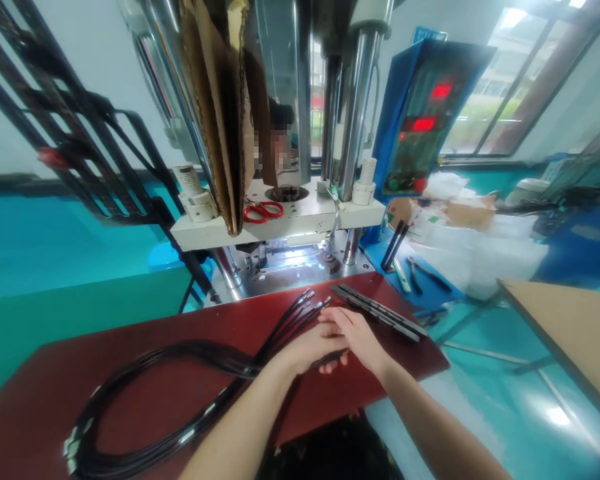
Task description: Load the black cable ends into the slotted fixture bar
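Head view: both hands meet over a bundle of thin, glossy black cables (190,360) on a dark red, matte work mat (130,393). The left hand (313,347) lies curled on the cables near the mat's far right corner, fingers closed around a few strands; the right hand (357,333) rests flat across the left hand's knuckles, fingers loosely extended, and whether it grips anything cannot be told. From the hands the cables loop back toward the mat's near left edge, while their metal-tipped ends (313,300) fan out toward the far edge. Flat, dark metal strips (380,312) lie just beside the right hand, along the far right edge. Beyond the mat stands a press with polished steel columns (355,113) and a white platform (300,220) carrying red-handled scissors (263,211). Corrugated cardboard (220,113) leans against the machine. A blue control box (425,113) shows red digits; the floor is glossy teal.
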`<move>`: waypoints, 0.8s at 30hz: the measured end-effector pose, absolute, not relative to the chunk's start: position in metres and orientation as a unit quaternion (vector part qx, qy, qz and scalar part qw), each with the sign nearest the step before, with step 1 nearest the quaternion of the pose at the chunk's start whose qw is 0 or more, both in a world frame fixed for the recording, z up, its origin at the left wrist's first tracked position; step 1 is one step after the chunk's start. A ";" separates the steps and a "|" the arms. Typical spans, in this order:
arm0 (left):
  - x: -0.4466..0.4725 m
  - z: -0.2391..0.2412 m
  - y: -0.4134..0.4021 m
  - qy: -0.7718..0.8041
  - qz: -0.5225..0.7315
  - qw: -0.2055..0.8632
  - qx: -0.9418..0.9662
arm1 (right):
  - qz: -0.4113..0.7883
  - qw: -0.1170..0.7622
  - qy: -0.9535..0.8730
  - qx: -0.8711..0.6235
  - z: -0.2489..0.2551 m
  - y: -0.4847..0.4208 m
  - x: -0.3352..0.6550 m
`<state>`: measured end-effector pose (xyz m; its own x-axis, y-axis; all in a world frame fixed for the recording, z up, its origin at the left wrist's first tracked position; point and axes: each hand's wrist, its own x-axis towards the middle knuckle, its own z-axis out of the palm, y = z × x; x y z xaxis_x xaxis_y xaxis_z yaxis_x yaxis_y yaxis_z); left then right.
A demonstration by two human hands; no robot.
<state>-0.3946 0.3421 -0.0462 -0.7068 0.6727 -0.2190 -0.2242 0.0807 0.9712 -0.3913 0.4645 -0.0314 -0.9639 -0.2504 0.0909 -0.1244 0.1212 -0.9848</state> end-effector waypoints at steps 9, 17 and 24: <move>-0.397 -0.039 0.332 0.606 0.741 0.260 0.128 | -0.059 -0.149 0.982 -0.103 -0.032 0.546 -0.375; -0.401 -0.039 0.330 0.626 0.740 0.218 0.111 | 0.122 -0.144 0.979 -0.082 -0.042 0.558 -0.378; -0.406 -0.043 0.323 0.594 0.761 0.244 0.097 | -0.009 -0.018 0.994 -0.105 -0.043 0.537 -0.367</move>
